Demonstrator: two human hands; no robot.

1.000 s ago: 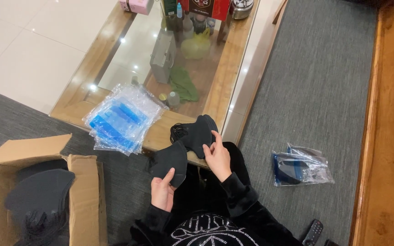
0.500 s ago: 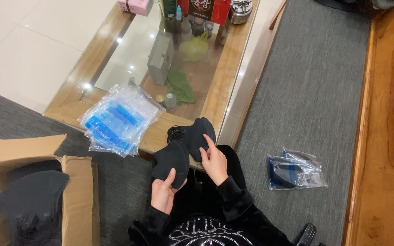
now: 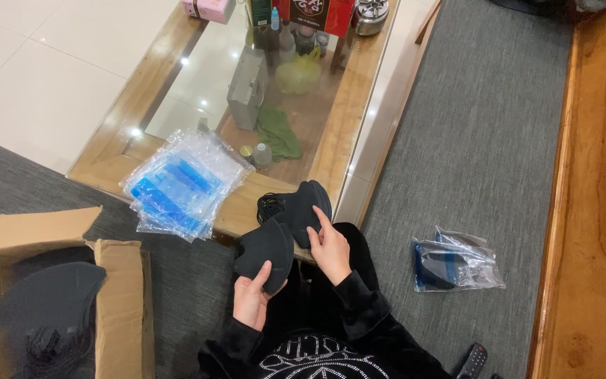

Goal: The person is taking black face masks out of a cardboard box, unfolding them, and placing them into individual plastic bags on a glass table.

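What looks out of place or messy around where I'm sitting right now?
A filled clear packet lies alone on the grey carpet, apart from the stack of clear bags, which is fanned unevenly and overhangs the table edge. Nothing looks spilled or damaged.
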